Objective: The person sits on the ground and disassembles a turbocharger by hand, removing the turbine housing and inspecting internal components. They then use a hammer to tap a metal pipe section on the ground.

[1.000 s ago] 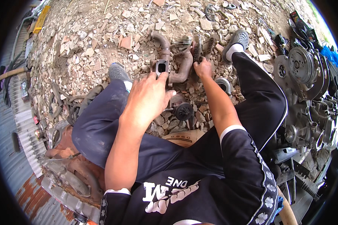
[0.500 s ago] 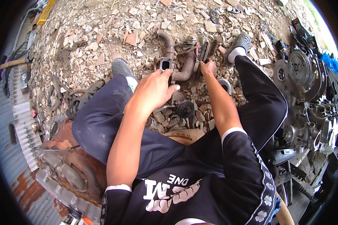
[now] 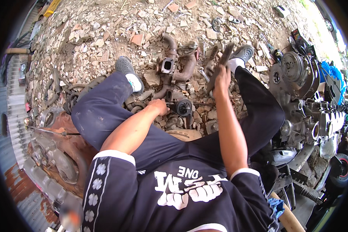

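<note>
My left hand is closed at the left side of a rusty turbocharger part, whose dark round wheel faces up. Just beyond stands a rusty exhaust manifold with curved pipes and a square-holed flange. My right hand grips a long dark tool, raised beside my right shoe; motion blur hides its exact kind. Another narrow brush-like tool and a shiny wrench lie on the stones between the manifold and my right hand.
Broken stone and tile cover the ground. Metal engine parts are piled on the right. Old hoses and a rusty casing lie on the left by corrugated sheet. My shoes flank the manifold.
My left hand has come back from the manifold flange to the turbocharger part. My right hand has lifted a long dark tool off the ground, moving slightly right.
</note>
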`<state>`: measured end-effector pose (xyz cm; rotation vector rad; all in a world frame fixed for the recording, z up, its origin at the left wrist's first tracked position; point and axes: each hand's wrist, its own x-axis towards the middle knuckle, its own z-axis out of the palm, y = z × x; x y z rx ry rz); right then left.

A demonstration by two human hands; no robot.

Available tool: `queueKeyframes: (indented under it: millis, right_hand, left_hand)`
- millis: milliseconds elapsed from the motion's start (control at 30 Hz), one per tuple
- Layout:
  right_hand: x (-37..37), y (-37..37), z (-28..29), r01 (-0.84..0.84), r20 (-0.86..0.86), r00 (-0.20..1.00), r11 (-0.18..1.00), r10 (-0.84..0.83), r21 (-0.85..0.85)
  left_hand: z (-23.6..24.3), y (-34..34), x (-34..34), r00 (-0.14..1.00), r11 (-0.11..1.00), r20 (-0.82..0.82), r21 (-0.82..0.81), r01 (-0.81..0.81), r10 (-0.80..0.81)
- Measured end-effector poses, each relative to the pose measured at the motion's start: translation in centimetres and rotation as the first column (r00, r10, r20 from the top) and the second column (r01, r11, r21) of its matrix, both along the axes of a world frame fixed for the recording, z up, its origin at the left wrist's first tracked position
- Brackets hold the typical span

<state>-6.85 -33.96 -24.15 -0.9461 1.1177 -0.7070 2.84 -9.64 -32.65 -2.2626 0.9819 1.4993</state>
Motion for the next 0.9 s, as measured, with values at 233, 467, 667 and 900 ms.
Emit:
queueKeyframes:
  millis: [233, 467, 667, 900]
  right_hand:
    - [-8.5, 5.5, 3.2, -0.1, -0.151, 0.978, 0.958, 0.144, 0.268]
    - [-8.8, 4.6, 6.1, -0.2, -0.11, 0.969, 0.966, 0.22, 0.167]
    - [-10.3, 4.5, 4.3, -0.132, -0.152, 0.975, 0.974, 0.161, 0.183]
    - [-9.6, 3.6, 1.1, -0.208, -0.186, 0.961, 0.978, 0.207, 0.015]
  left_hand:
    - [-1.6, -4.3, 0.3, 0.997, 0.988, -0.044, -0.144, 0.051, -0.058]
    - [-0.7, -9.1, -0.7, 1.0, 0.994, -0.008, -0.113, -0.002, 0.001]
    - [2.6, -9.0, 1.2, 0.932, 0.948, -0.19, -0.017, -0.319, 0.31]
    - [2.7, -5.0, 5.1, 0.566, 0.567, -0.403, -0.131, -0.813, 0.719]
